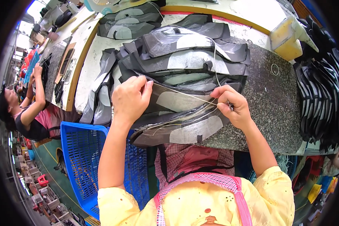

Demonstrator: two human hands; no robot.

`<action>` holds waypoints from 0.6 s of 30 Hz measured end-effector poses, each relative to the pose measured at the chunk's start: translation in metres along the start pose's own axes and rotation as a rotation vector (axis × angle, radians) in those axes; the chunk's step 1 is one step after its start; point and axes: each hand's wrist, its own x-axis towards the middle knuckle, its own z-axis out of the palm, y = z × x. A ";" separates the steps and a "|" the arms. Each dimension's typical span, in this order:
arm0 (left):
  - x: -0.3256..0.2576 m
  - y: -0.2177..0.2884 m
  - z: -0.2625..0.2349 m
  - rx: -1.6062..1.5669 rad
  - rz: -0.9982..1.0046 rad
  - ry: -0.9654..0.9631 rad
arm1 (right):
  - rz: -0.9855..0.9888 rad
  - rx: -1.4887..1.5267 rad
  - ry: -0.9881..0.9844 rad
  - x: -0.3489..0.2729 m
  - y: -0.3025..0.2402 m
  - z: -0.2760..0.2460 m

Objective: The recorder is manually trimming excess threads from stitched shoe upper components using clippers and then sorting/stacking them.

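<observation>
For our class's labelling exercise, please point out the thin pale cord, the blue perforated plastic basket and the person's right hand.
Thin pale cord [188, 94]: head view, its taut stretch.
Blue perforated plastic basket [82, 162]: head view, its side wall.
Person's right hand [235, 107]: head view, back of the hand.

The left hand [131, 98] and the right hand [234, 106] hold a thread [180, 91], which is tight over dark pieces [158, 64] on the bench [88, 75]. A blue basket [81, 158] stands at lower left.

Stacked panels [188, 62] lie on the tabletop [273, 101]; a basket [83, 158] stands at its near left, a container [284, 39] at right rear, further panels [320, 98] far right.
</observation>
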 end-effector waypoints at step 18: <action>-0.016 0.070 0.024 -0.135 0.612 -0.060 | -0.026 0.059 0.068 0.002 0.010 -0.005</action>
